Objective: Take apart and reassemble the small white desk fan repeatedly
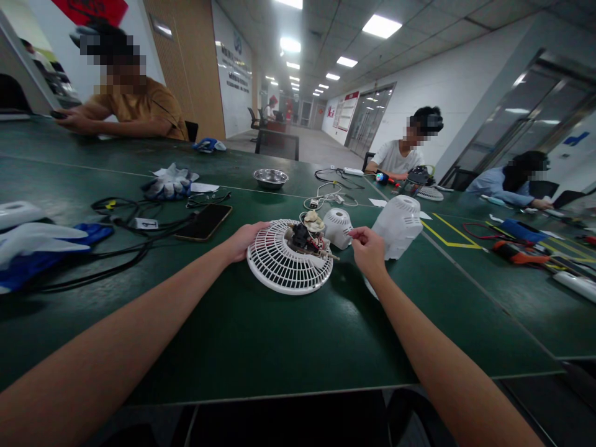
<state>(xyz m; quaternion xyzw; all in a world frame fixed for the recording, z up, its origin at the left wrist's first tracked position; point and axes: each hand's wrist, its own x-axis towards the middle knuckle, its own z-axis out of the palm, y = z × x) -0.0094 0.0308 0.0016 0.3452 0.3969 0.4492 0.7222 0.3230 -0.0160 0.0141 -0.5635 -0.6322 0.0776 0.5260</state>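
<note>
A round white fan grille (284,270) lies on the green table, with a dark motor and wiring (305,239) exposed at its centre. My left hand (244,242) grips the grille's left rim, fingers partly hidden beneath it. Just right of the grille is a small white vented cover (338,228). My right hand (367,248) is closed beside that cover, thumb and fingertips pinched together; whatever is between them is too small to make out. Behind my right hand stands a larger white housing (398,228).
A phone (205,221), black cables (139,248) and gloves (51,245) lie left on the table (261,347). Beyond the grille are a metal bowl (270,179) and white cable (326,195). An orange multimeter (519,252) lies right. Several people sit around the table.
</note>
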